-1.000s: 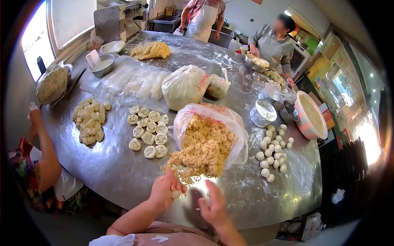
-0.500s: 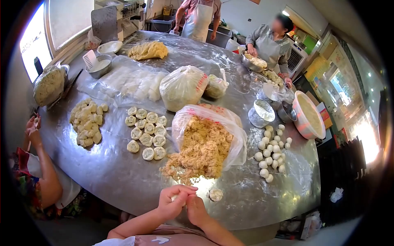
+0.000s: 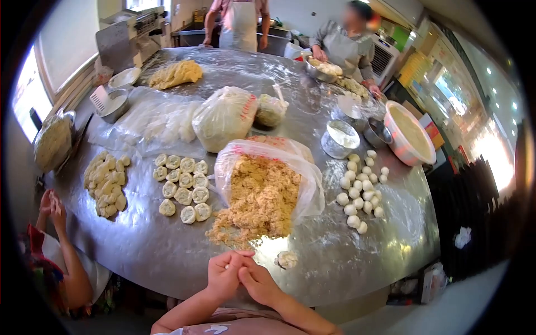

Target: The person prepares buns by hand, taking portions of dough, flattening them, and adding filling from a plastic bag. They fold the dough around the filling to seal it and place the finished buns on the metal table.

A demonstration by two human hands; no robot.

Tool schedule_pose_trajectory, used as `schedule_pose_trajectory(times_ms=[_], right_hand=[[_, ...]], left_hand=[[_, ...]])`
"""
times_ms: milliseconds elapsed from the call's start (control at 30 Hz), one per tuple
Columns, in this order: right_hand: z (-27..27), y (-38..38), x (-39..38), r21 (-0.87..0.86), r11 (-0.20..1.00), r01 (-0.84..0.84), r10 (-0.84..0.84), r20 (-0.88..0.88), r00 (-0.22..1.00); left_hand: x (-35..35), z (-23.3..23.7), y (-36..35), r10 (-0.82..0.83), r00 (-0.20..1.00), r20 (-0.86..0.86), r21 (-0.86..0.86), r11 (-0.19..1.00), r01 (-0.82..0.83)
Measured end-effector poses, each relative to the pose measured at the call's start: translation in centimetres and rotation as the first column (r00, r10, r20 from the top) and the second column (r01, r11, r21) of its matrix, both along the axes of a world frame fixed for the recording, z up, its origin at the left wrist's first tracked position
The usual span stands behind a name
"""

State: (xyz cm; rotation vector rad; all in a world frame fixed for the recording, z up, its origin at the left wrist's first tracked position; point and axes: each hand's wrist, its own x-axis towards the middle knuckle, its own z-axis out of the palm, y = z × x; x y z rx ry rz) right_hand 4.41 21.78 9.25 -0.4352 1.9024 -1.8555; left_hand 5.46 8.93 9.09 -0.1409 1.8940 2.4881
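My left hand point(image 3: 224, 273) is closed at the near edge of the metal table, with a bit of pale dough showing between its fingers. Pressed against it, my right hand point(image 3: 258, 282) is also closed, its fingers curled over the same spot, and most of the dough is hidden. Just beyond them, crumbly orange-brown filling point(image 3: 262, 195) spills out of a clear plastic bag point(image 3: 312, 187). One small pleated dough piece point(image 3: 287, 259) lies right of my hands. Several round filled buns point(image 3: 183, 195) stand in rows to the left of the filling.
White dough balls point(image 3: 360, 192) lie at the right near a metal container point(image 3: 340, 138) and a pink basin point(image 3: 409, 134). Cut dough pieces point(image 3: 105, 184) are at the left, beside a co-worker's hands point(image 3: 53, 209). Two other people stand across the metal table point(image 3: 162, 245).
The view has shifted, so the table's contents sit further left. My hands remain together, with the right fingers now folded closer against the left hand. The co-worker's hands at left have come together.
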Motion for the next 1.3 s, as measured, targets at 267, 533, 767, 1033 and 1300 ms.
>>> schedule_pose_trajectory(times_ms=[267, 533, 767, 1033, 1300], right_hand=[[-2.9, 8.6, -5.4, -0.132, 0.909, 0.395, -0.269, 0.537, 0.8], [3.9, 21.6, -16.6, -0.585, 0.476, 0.656, -0.624, 0.301, 0.721], [-0.8, 14.7, -13.5, -0.371, 0.73, 0.574, -0.446, 0.38, 0.811], [-2.0, 9.6, -8.7, -0.089, 0.838, 0.538, -0.477, 0.356, 0.804], [-3.0, 3.5, -4.2, 0.331, 0.915, 0.23, -0.211, -0.093, 0.973]], left_hand=[[-1.2, -1.4, -1.5, 0.08, 0.986, 0.148, 0.313, 0.942, -0.123], [1.0, -3.0, -5.3, 0.095, 0.957, 0.274, 0.367, 0.91, -0.195], [-1.6, -6.4, -9.6, 0.646, 0.755, -0.117, -0.4, 0.665, -0.631], [-5.7, -10.5, -17.4, 0.704, 0.685, -0.189, -0.912, 0.133, -0.388], [-7.0, -9.8, -15.5, 0.667, 0.691, -0.277, -0.805, 0.232, -0.546]])
